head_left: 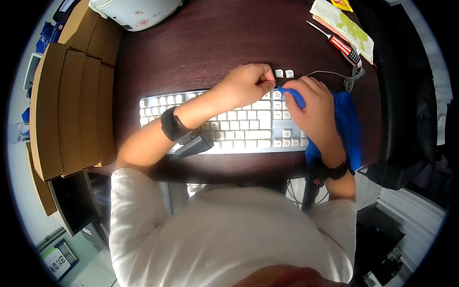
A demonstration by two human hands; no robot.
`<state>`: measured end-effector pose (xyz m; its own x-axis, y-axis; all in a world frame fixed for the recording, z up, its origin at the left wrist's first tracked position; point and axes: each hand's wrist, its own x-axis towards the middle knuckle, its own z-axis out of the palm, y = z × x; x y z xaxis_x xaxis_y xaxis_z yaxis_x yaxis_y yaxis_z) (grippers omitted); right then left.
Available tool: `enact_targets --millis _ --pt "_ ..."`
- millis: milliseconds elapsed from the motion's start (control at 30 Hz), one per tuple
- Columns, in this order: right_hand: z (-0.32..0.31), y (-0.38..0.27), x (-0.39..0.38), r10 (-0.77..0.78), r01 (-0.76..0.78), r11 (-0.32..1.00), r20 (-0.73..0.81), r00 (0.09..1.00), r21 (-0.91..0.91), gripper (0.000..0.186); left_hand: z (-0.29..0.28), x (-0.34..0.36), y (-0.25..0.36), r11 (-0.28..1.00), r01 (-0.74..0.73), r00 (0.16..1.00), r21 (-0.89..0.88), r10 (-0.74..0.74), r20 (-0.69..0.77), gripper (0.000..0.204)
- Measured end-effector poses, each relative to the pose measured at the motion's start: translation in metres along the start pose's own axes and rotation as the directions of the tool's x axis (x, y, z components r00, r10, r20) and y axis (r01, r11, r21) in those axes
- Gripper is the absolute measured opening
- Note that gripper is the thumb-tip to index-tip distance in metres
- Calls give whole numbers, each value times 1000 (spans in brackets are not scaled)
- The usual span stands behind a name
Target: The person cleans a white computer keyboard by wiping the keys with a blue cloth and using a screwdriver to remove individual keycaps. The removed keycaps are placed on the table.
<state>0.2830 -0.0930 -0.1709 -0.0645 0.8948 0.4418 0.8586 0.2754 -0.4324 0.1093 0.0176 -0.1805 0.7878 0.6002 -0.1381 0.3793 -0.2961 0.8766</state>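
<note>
A white keyboard (pixel 236 124) lies in front of me on the dark wooden table. My left hand (pixel 246 85) is over its back edge with thumb and fingertips pinched together; whatever they hold, if anything, is hidden. Close beside those fingertips, my right hand (pixel 313 103) grips a blue cloth (pixel 346 119). One corner of the cloth pokes out between its thumb and fingers, and the rest hangs down under my right forearm past the table's front edge. Two loose keycaps, a left one (pixel 279 73) and a right one (pixel 289 73), sit on the table just behind the keyboard.
A red-handled screwdriver (pixel 342 46) lies at the back right, against a white and green packet (pixel 345 27). Below it is a coiled grey cable (pixel 355 76). Cardboard boxes (pixel 71 110) line the left side. A white rounded appliance (pixel 136 13) stands at the back left.
</note>
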Motion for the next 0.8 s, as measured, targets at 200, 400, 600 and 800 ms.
enact_targets --millis 200,400,600,800 --pt "2 -2 -2 -97 110 988 125 987 -105 6 4 1 -7 1000 -19 998 5 19 -66 13" --pt "-3 2 0 -59 60 998 82 995 -7 7 3 -1 -4 998 -37 998 42 38 -39 11" --pt "-17 8 4 173 -175 984 49 984 23 12 3 -2 -4 998 -43 998 50 45 -47 12" --pt "-58 8 9 129 -137 987 92 987 84 21 5 0 -7 989 -97 993 108 104 -59 12"
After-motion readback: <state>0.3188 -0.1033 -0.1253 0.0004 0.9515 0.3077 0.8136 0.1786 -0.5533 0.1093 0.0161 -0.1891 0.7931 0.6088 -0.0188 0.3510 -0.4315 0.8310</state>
